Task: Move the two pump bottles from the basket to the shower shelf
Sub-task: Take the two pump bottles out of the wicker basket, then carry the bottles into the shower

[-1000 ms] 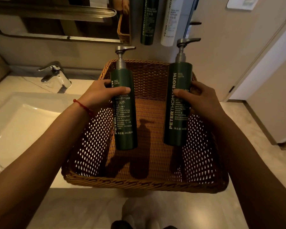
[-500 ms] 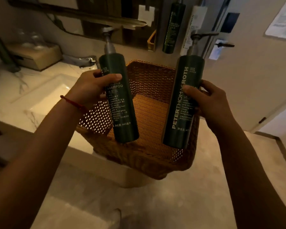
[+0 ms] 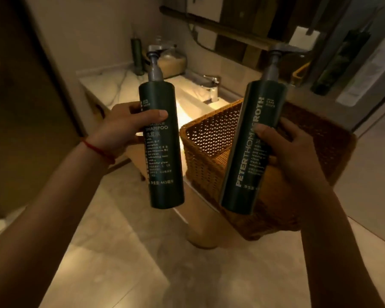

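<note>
Two hands each grip one pump bottle clear of the basket [image 3: 211, 152]: the left hand [image 3: 125, 127] wraps the shampoo bottle [image 3: 162, 150], nearly upright, and the right hand [image 3: 287, 150] wraps the second bottle [image 3: 249, 147], its pump tipped rightward. Both bottles hang over the floor beside the counter [image 3: 111, 85]. No shower shelf is visible, so neither hand can be judged nearer.

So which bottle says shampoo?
The bottle in the left hand, the left bottle. The right bottle shows big sideways brand letters instead.
</note>
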`<state>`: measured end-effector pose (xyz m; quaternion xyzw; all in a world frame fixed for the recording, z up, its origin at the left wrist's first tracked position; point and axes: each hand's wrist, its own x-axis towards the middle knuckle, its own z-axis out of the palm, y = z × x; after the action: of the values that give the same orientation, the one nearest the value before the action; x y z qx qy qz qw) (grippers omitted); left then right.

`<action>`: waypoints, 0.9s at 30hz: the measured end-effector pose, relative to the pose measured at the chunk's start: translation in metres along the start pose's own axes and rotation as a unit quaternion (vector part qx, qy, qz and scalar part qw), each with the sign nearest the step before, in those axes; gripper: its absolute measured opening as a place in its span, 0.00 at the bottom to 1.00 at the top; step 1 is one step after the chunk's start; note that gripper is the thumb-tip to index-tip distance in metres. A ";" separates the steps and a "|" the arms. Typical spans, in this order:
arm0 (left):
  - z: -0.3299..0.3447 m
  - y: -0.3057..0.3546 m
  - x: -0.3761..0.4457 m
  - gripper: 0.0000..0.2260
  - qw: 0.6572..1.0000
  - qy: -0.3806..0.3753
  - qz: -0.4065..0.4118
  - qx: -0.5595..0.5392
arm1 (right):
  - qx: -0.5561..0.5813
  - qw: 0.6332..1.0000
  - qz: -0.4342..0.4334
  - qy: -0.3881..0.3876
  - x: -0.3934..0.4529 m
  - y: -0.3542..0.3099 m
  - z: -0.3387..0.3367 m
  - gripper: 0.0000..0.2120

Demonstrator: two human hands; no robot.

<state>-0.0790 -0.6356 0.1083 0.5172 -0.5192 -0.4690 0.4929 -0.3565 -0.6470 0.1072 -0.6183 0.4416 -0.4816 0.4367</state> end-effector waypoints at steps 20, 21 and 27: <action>-0.295 -0.069 -0.307 0.19 0.931 0.352 -0.097 -0.010 | 0.080 0.918 0.023 -0.388 -0.087 -0.023 0.404 0.23; -0.307 -0.071 -0.325 0.19 0.923 0.371 -0.103 -0.009 | 0.081 0.909 0.025 -0.408 -0.096 -0.025 0.425 0.26; -0.367 -0.083 -0.413 0.20 0.878 0.462 -0.124 -0.019 | 0.082 0.858 0.028 -0.506 -0.146 -0.047 0.535 0.15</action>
<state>0.2842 -0.2161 0.0421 0.7257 -0.1550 -0.2440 0.6243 0.1531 -0.4334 0.0397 -0.7261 0.1354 -0.1246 0.6625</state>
